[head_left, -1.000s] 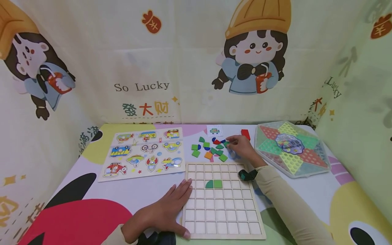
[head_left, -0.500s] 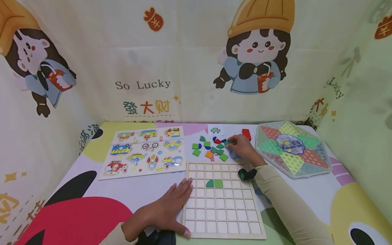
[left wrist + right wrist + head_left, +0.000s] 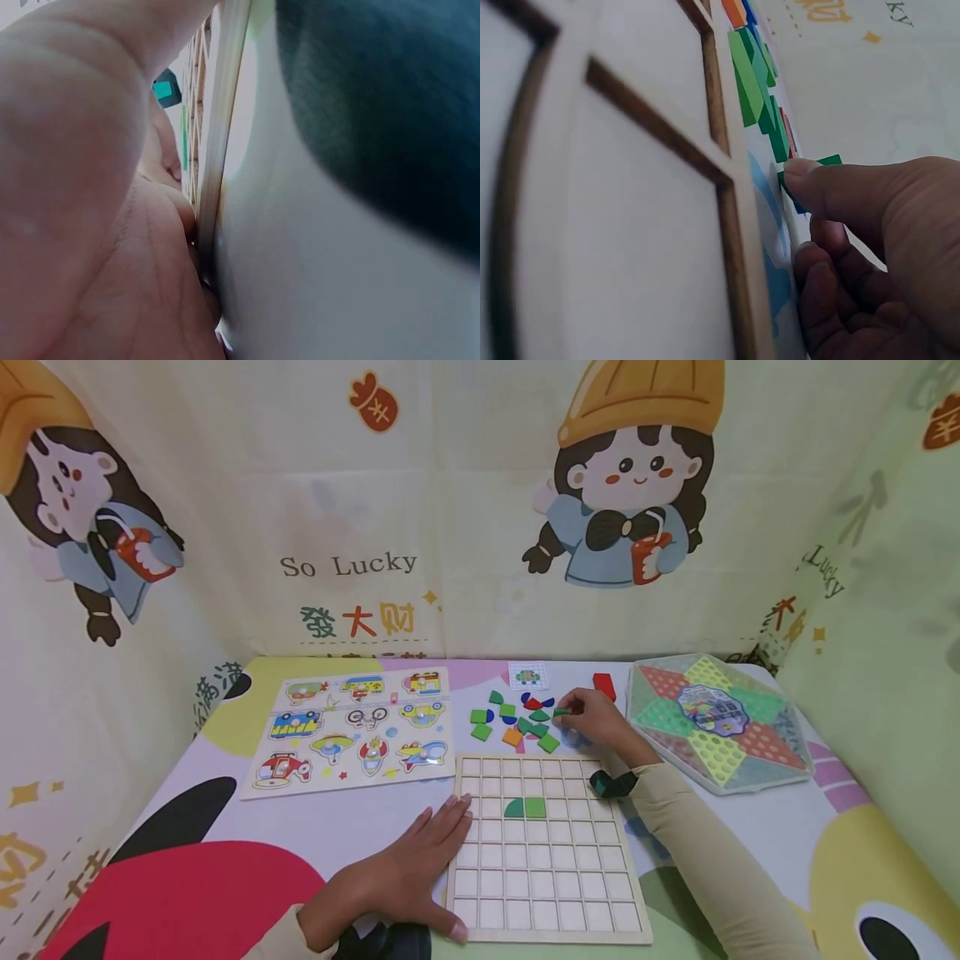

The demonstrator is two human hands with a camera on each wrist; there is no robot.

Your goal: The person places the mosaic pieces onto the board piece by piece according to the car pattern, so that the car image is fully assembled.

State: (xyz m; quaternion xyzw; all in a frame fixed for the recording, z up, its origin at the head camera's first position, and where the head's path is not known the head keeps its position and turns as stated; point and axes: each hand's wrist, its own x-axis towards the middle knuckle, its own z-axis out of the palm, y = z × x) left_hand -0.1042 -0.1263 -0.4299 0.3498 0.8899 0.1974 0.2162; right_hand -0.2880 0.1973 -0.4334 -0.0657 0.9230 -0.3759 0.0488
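My right hand (image 3: 596,717) pinches a small green tile (image 3: 830,160) between thumb and fingers, at the right side of a scatter of tiles; its full shape is covered. My left hand (image 3: 408,864) lies with straight fingers along the left edge of a wooden grid board (image 3: 551,937), touching it. In the left wrist view the palm sits against the board's rim (image 3: 225,112). Two tiles lie side by side in the grid: a dark green quarter-circle (image 3: 514,809) and a lighter green square (image 3: 535,807).
Beyond the board lie several loose tiles, among them an orange square (image 3: 512,737) and a red piece (image 3: 532,703). Behind them is a small turtle pattern card (image 3: 528,676). A vehicle puzzle board (image 3: 352,735) stands left, a hexagonal game box (image 3: 716,724) right, a red block (image 3: 603,686) beside it.
The green tile in my right hand has tipped and come slightly away from the neighbouring tiles, with the hand shifting a little right. The left hand stays in place.
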